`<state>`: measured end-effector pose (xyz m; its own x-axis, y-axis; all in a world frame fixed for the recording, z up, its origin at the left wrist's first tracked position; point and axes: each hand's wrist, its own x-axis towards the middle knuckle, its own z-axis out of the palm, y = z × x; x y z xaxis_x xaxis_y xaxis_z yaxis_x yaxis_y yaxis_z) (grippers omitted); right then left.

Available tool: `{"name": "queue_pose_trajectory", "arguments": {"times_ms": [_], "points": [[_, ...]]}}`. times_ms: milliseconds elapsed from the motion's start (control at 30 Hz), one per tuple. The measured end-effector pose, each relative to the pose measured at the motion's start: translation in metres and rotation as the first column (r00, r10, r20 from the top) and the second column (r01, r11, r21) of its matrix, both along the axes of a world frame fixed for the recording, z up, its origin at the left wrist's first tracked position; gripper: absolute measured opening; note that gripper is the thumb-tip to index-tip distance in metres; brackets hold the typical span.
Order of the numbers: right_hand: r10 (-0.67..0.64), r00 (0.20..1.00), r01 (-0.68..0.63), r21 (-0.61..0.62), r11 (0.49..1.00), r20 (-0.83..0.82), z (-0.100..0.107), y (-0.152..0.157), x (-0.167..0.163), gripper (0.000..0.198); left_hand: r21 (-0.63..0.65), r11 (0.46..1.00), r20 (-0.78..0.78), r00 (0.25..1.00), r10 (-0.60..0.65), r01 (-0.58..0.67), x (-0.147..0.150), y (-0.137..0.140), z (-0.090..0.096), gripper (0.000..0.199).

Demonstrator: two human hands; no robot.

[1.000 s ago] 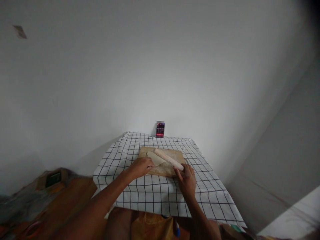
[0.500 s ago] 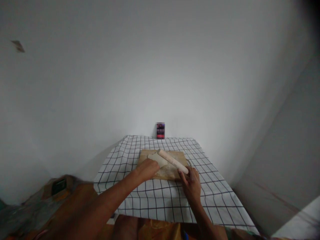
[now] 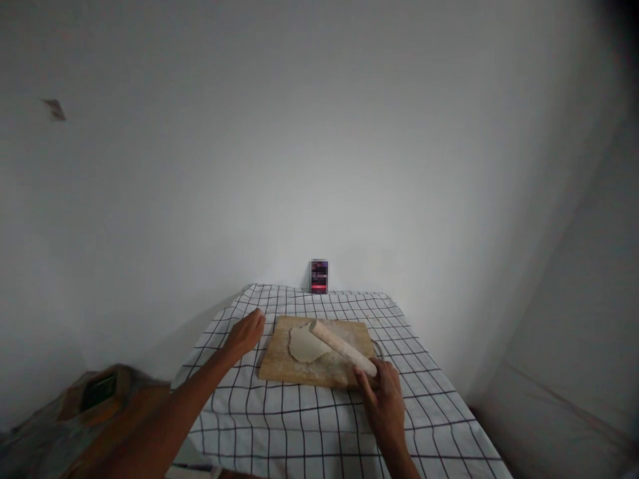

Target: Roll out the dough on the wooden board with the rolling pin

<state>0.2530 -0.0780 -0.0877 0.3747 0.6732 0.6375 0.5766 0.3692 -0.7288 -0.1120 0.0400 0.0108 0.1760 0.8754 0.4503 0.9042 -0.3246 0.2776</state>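
Observation:
A flat, uneven sheet of pale dough (image 3: 305, 344) lies on a floured wooden board (image 3: 279, 374). My right hand (image 3: 385, 392) is closed round the near end of a wooden rolling pin (image 3: 344, 347). The pin slants up and to the left, its far end over the right edge of the dough. Left of the board, my left hand (image 3: 248, 330) is above the cloth with its fingers curled together. Whatever those fingers hold, if anything, is hidden.
A black-and-white checked cloth (image 3: 309, 429) covers the table, which stands against a pale wall. A small upright item with a blurred front (image 3: 319, 277) leans at the back edge. Low on the left stands a brownish box-like object (image 3: 97, 392).
My left hand has left the dough and moved left, off the board. My right hand still grips the rolling pin. The view has tilted up a little.

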Motion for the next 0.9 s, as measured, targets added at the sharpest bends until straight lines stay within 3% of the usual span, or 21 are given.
{"name": "queue_pose_trajectory", "arguments": {"times_ms": [167, 233, 267, 333, 467, 567, 667, 900], "points": [[0.005, 0.999, -0.006, -0.030, 1.000, -0.033, -0.002, -0.001, 0.002, 0.062, -0.195, 0.943, -0.048, 0.962, 0.267, -0.272, -0.006, 0.020, -0.010, 0.032], [0.041, 0.998, -0.044, -0.057, 0.997, -0.053, 0.000, -0.001, 0.005, 0.061, -0.218, 0.906, -0.027, 0.930, 0.366, -0.363, -0.005, 0.028, -0.012, 0.033], [0.065, 0.995, -0.071, -0.082, 0.994, -0.069, 0.003, 0.000, 0.008, 0.062, -0.202, 0.902, -0.002, 0.921, 0.390, -0.383, -0.005, 0.030, -0.013, 0.045], [0.104, 0.988, -0.121, -0.151, 0.981, -0.111, 0.010, 0.006, 0.016, 0.064, -0.146, 0.926, 0.040, 0.933, 0.357, -0.348, -0.005, 0.031, -0.016, 0.063], [0.126, 0.980, -0.167, -0.298, 0.940, -0.152, 0.026, 0.029, 0.033, 0.076, -0.067, 0.994, -0.030, 0.996, 0.089, -0.091, -0.005, 0.016, -0.034, 0.046], [0.151, 0.978, -0.192, -0.359, 0.913, -0.141, 0.029, 0.041, 0.041, 0.082, -0.107, 0.990, -0.097, 0.992, 0.081, -0.091, -0.007, 0.000, -0.050, 0.045], [0.147, 0.973, -0.200, -0.335, 0.921, -0.177, 0.028, 0.039, 0.042, 0.079, -0.106, 0.989, -0.130, 0.987, 0.094, -0.108, -0.009, -0.011, -0.059, 0.045], [0.103, 0.958, -0.194, -0.342, 0.920, -0.268, 0.031, 0.024, 0.042, 0.085, -0.109, 0.994, -0.169, 0.985, -0.018, 0.000, -0.010, -0.021, -0.056, 0.048]]}}
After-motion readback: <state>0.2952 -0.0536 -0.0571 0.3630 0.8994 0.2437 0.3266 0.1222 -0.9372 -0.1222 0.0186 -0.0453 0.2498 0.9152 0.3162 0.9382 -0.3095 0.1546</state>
